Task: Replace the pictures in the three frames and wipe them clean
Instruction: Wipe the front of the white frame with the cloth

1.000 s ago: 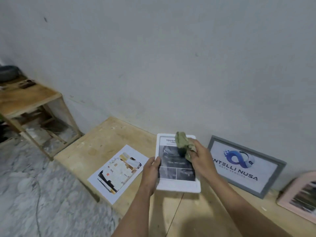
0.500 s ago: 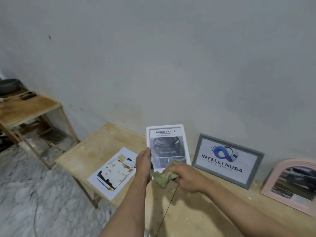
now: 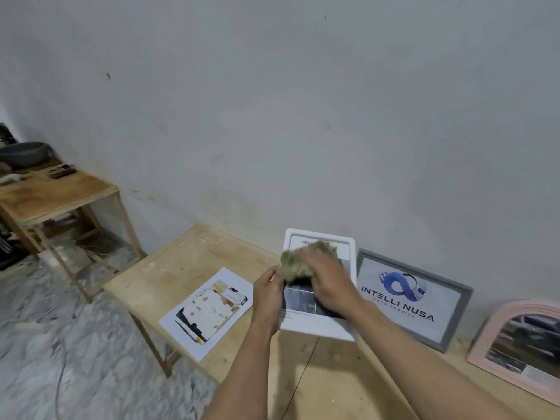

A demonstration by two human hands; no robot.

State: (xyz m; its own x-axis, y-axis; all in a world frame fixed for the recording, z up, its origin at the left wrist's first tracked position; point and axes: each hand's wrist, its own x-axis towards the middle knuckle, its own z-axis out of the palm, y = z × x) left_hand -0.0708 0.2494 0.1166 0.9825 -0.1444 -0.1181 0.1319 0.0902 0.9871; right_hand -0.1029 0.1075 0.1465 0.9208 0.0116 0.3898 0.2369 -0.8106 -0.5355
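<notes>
My left hand grips the left edge of a white picture frame that stands tilted on the wooden table. My right hand holds a crumpled green cloth against the frame's glass, over the upper part of the picture, and is blurred. A grey frame with a blue logo leans on the wall just to the right. A pink arched frame with a dark car picture leans at the far right. A loose printed sheet lies flat on the table to the left of my hands.
A second, taller wooden table stands at the left with a dark bowl and small items on it. The marble floor lies below and left. The pale wall runs right behind the frames.
My right hand with the cloth has swept from the frame's lower edge back up over the top of the glass. My left hand keeps its grip on the frame's side.
</notes>
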